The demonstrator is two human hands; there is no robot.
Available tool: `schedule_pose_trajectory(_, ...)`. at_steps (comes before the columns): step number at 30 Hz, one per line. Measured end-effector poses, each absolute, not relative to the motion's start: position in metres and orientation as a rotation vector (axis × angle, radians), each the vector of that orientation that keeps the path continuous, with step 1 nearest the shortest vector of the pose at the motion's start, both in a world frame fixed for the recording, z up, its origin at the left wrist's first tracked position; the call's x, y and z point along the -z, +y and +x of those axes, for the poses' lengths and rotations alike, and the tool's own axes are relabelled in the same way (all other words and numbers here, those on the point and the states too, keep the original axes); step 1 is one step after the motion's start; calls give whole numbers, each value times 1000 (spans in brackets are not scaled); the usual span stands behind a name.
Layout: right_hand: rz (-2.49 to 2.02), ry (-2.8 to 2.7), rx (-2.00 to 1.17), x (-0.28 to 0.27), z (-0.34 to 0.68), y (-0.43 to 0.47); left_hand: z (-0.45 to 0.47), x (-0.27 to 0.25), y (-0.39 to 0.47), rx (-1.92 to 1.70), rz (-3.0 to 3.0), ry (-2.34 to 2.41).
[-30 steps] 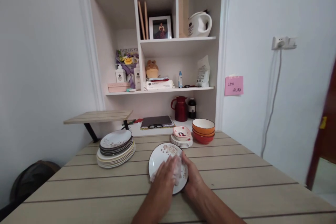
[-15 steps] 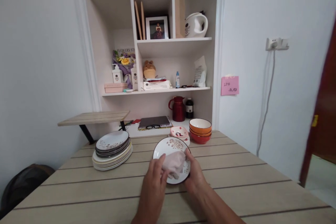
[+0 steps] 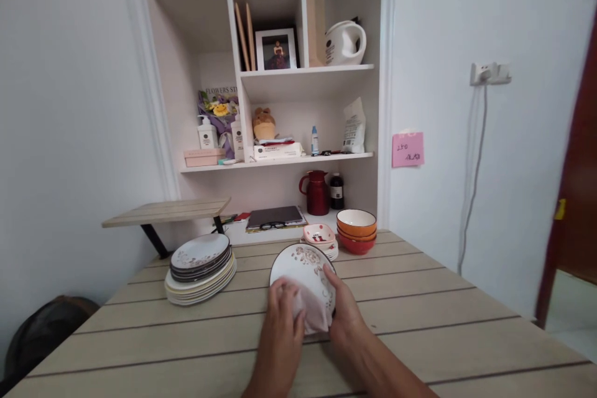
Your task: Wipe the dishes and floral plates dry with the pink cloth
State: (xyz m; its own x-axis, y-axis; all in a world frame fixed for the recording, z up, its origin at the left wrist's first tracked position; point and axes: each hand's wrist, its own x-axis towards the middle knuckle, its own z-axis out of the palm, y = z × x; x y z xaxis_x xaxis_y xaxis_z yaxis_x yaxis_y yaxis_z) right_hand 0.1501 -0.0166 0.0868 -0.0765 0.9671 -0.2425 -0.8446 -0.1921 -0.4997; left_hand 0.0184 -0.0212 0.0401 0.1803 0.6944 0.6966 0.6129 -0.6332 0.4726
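My right hand grips a white plate by its right edge, thumb on top. The plate has a dark rim and a brown flower pattern, and it is tilted toward me above the table. In my left hand is a pale pink cloth, pressed on the plate's lower left part. The cloth hangs over the plate's near edge. Some fingers of my right hand are hidden under the plate.
A stack of plates stands at the left of the slatted table. Small pink dishes and stacked orange and red bowls stand behind the plate. Farther back are a red jug, a laptop and a raised wooden board.
My left hand has moved the cloth from the plate's middle toward its near, lower left part. More of the flower pattern shows. My right hand keeps its hold on the plate.
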Motion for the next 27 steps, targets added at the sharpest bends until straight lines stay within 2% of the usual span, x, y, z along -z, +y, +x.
schedule_pose_trajectory(8, -653, -256, -1675, -90, 144, -21, 13, -29, -15, -1438, 2213, 1567)
schedule_pose_trajectory(17, -679, -280, -1652, -79, 143, -16, 18, -28, -12, -1203, 2410, 1479)
schedule_pose_trajectory(24, -632, -350, -1625, -81, 139, -17, -2, -44, -11, -1304, 2392, 1779)
schedule_pose_trajectory(27, -640, -328, -1646, -82, 142, -17, 4, -44, -16, -1284, 2417, 1646)
